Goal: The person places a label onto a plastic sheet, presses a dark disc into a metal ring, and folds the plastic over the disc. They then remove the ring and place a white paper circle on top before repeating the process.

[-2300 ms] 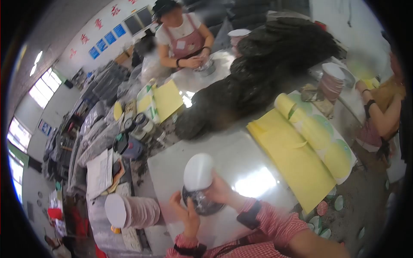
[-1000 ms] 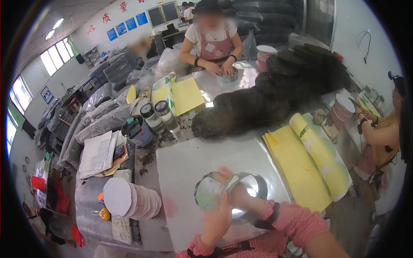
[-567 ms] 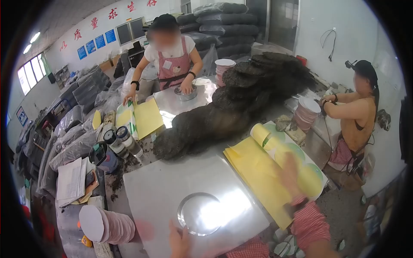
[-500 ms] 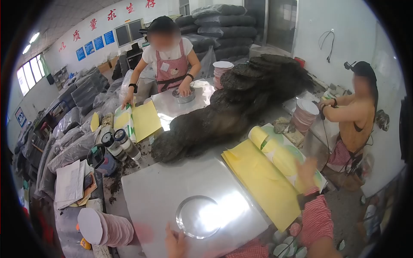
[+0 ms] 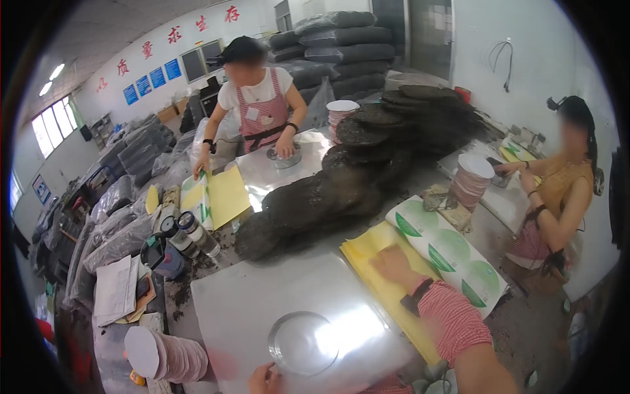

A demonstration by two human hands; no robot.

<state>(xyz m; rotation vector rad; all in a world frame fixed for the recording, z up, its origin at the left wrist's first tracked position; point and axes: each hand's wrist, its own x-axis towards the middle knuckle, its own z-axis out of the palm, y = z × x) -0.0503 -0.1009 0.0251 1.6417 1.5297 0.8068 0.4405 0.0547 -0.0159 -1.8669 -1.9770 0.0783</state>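
My left hand point(image 5: 264, 379) is at the lower edge, its fingers against the near left rim of a round metal ring point(image 5: 303, 343). The ring lies on a shiny metal sheet point(image 5: 243, 308). My right hand point(image 5: 392, 264) reaches over yellow paper point(image 5: 367, 244) to the right of the sheet; whether its fingers hold the paper is unclear. Just beyond the right wrist lie white sheets with green round prints point(image 5: 448, 253).
Dark round cakes point(image 5: 308, 200) are heaped across the middle. Stacks of round white discs point(image 5: 174, 354) stand at lower left. Two lidded jars point(image 5: 200, 233) are on the left. One co-worker point(image 5: 262, 108) works opposite, another point(image 5: 558, 190) at the right.
My right hand has moved left from the printed sheets to the yellow paper. The curled yellow piece over the prints is gone from there. My left hand stays by the ring.
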